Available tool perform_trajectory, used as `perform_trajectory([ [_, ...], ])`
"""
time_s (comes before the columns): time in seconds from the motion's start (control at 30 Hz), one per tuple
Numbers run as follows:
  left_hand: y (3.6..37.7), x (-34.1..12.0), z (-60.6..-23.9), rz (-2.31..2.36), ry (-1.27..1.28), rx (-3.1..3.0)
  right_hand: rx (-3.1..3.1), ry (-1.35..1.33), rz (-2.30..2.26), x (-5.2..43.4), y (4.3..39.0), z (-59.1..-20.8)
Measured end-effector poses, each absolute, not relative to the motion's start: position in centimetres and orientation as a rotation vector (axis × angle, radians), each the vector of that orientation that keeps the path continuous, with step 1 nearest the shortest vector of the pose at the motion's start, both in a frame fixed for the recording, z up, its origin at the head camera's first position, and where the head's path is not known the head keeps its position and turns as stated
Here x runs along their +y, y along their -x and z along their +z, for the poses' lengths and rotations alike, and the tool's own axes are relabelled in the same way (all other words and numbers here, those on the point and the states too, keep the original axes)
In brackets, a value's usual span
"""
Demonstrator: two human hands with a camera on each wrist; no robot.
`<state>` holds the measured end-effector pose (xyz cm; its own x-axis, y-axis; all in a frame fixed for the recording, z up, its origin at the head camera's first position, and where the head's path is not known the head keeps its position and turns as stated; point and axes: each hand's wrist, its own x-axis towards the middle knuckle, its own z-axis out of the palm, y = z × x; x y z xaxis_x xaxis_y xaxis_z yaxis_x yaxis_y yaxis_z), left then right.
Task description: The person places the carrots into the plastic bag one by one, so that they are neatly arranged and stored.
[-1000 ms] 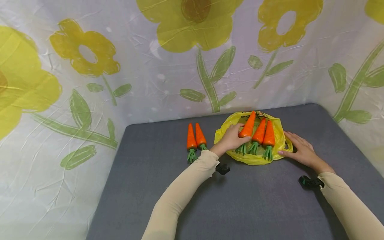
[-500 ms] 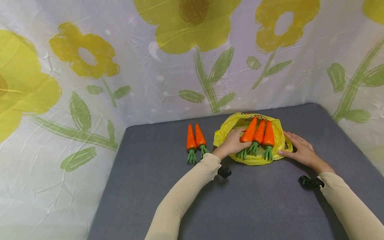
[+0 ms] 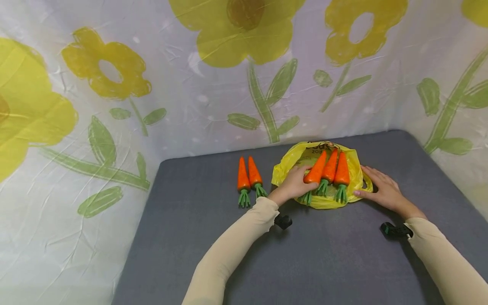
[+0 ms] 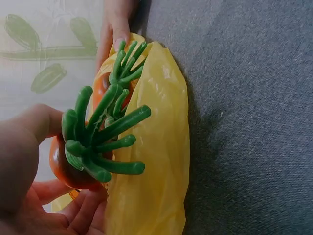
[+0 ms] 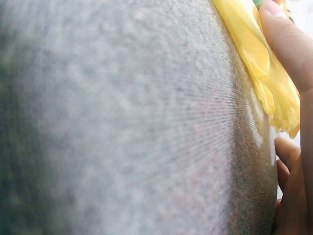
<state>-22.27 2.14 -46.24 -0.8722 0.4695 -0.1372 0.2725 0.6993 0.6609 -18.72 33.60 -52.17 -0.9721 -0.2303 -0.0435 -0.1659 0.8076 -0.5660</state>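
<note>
- Head view, centre: the left hand (image 3: 295, 183) grips the leftmost carrot (image 3: 316, 168) on the yellow bag (image 3: 352, 184); two spare carrots (image 3: 248, 174) lie left on the grey surface (image 3: 324, 254).
- Left wrist view alone shows fingers (image 4: 80, 215) curled under its green top (image 4: 98, 134).
- Right hand (image 3: 381, 189) rests flat, relaxed, on the bag's right edge.

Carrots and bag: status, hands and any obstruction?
Left hand grips leftmost carrot on the bag. Right hand flat, pressing bag's edge. Two carrots apart on the table; nothing blocking.
</note>
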Motion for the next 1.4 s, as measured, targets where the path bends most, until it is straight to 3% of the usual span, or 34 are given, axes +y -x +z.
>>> perform_trajectory([
  [0.73,24.2,5.1,-46.6,0.716,-0.517,2.755,2.878,0.315,-0.892,33.2,18.8,-51.8],
  [1.4,24.3,5.6,-47.5,0.84,-0.358,2.677,2.903,0.324,-0.898,33.4,18.5,-52.1],
])
